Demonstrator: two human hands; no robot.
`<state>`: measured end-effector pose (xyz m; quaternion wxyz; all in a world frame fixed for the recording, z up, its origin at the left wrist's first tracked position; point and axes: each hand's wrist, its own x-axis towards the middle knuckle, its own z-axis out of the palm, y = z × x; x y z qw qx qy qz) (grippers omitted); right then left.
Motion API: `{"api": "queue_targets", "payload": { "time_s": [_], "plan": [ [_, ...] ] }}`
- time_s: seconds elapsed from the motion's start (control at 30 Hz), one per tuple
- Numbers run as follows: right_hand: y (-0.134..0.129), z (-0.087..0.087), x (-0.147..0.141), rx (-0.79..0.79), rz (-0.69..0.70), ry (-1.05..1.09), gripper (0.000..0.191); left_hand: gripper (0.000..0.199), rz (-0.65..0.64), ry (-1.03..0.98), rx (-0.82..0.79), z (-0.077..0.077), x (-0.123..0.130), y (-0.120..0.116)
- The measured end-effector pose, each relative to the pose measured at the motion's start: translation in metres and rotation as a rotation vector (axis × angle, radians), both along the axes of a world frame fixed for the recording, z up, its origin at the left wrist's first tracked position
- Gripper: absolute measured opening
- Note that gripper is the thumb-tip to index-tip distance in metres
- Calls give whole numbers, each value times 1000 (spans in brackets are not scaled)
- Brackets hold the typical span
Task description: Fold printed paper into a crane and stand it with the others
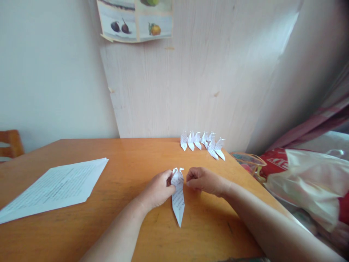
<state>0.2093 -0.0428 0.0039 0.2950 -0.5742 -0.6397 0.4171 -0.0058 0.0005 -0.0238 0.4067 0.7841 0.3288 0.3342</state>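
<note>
A folded paper bird (178,198) made from white printed paper stands out in the middle of the table, its long pointed end towards me and two small bent tips at its top. My left hand (161,187) pinches its left side near the upper part, thumb in front. Just to the right of the paper, a small gap away, is my right hand (201,180), fingers curled in and nothing visible in them. Some of the left fingers are hidden behind the paper.
Several finished-looking paper birds (197,140) stand grouped at the table's far right edge by the wall board. A stack of printed sheets (58,187) lies on the left of the wooden table (131,156). Plastic bags (305,193) are beyond the right edge; a chair (12,143) is far left.
</note>
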Motion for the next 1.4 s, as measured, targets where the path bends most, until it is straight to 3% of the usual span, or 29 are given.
{"api": "queue_targets", "payload": {
  "time_s": [0.17,0.33,0.43,0.53,0.8,1.1,1.27,1.4],
  "plan": [
    [3,-12,-12,52,-18,86,31,18,32,-4,57,-5,4,4],
    [9,-21,-19,179,-5,167,9,17,96,-67,74,-13,8,12],
    [19,-24,-12,248,-85,174,9,25,205,-73,102,-18,7,16],
    [35,-24,6,292,-231,49,14,26,279,-46,129,-21,5,19],
    [93,-11,64,367,-516,-253,8,21,264,-23,110,-25,4,20],
    [145,-2,99,321,-679,-510,18,19,232,75,99,-26,4,20],
    [148,-6,103,300,-746,-587,39,18,231,94,92,-25,4,18],
    [127,-16,92,290,-701,-660,38,19,225,106,91,-25,3,17]
  ]
}}
